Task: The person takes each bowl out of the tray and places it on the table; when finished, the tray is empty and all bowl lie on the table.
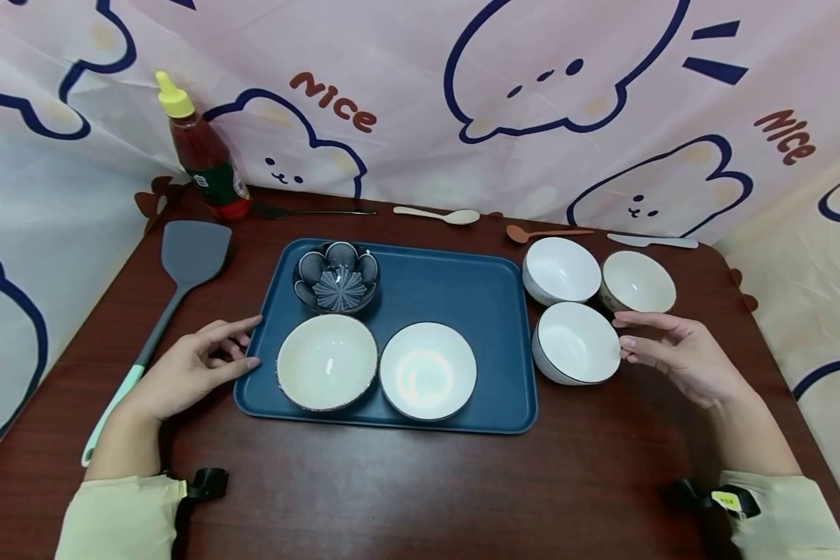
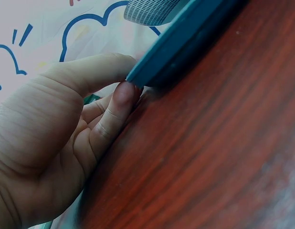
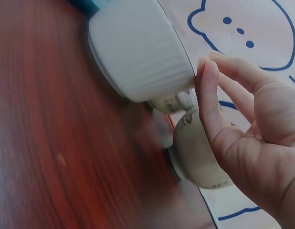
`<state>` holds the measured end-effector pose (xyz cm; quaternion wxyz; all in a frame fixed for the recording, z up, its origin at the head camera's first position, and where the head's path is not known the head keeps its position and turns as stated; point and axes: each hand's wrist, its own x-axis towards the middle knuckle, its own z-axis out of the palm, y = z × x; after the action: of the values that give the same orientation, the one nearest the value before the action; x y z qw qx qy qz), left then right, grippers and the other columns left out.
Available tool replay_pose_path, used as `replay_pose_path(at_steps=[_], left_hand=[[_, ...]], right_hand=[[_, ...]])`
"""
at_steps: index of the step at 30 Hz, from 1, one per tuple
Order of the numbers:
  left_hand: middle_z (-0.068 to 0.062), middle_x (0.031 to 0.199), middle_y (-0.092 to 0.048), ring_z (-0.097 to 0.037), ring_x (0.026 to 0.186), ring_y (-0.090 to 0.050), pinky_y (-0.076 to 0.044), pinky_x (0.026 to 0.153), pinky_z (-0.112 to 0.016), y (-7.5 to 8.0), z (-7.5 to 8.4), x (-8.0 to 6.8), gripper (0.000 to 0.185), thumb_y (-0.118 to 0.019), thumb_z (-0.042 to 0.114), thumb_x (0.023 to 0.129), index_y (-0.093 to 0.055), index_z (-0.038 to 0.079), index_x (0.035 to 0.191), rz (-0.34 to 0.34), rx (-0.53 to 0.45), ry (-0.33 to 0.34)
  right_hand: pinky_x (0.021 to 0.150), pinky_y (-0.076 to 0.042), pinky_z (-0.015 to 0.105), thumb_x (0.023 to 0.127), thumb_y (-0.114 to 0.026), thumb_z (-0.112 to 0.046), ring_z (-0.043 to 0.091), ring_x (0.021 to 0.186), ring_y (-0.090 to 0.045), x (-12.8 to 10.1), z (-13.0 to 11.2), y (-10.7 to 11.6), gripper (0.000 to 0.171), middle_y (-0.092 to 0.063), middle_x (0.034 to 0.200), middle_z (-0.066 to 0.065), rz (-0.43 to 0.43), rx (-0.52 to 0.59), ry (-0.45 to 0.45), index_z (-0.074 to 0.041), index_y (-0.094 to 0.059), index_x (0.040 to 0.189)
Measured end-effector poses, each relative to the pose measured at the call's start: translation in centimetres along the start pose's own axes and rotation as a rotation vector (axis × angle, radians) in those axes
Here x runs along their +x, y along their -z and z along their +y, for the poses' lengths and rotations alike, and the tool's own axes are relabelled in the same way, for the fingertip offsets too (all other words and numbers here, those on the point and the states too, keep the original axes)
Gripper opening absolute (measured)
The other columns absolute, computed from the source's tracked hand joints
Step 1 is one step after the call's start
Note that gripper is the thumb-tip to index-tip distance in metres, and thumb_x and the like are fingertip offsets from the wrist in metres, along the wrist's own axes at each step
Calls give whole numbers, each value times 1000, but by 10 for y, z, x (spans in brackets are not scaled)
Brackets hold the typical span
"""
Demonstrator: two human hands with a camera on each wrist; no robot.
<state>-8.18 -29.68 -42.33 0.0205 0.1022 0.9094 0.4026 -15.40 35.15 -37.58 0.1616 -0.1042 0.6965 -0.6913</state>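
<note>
The left grip (image 1: 196,369) has thumb and forefinger spread apart, their tips against the edge of a smooth blue tray (image 1: 455,284), round-cornered, lying just to its right. The right grip (image 1: 672,350) is loosely apart too, its fingertips right beside the rim of a glossy round bowl (image 1: 577,342), white and smooth; whether they touch it, I can't tell.

Beyond the right grip sit a second white bowl (image 1: 562,272) and a creamier bowl (image 1: 638,281), making three off the tray. Three more stand on it, right of the left grip: a dark petal-shaped bowl (image 1: 339,286) with a ridged inside, a cream bowl (image 1: 329,364) with a brownish rim, and a shiny white dish-like bowl (image 1: 428,372). Six altogether.

One flat grey spatula (image 1: 163,319) lies left of the left grip; one sauce bottle (image 1: 210,167), yellow-capped, stands farther beyond. Across the wood-grained table (image 1: 427,498), past both grips, lie two spoons, cream (image 1: 437,215) and orange-brown (image 1: 546,233), and one pale knife (image 1: 651,241).
</note>
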Motion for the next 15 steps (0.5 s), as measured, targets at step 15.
replay_pose_path(at_steps=[15], left_hand=[[-3, 102, -58, -2, 86, -54, -48, 66, -17, 0, 1, 0, 53, -72, 16, 92, -55, 10, 142, 2, 0, -1]], right_hand=[[79, -59, 30, 96, -54, 11, 19, 87, -75, 12, -23, -54, 40, -70, 123, 5, -130, -14, -12, 1, -58, 135]])
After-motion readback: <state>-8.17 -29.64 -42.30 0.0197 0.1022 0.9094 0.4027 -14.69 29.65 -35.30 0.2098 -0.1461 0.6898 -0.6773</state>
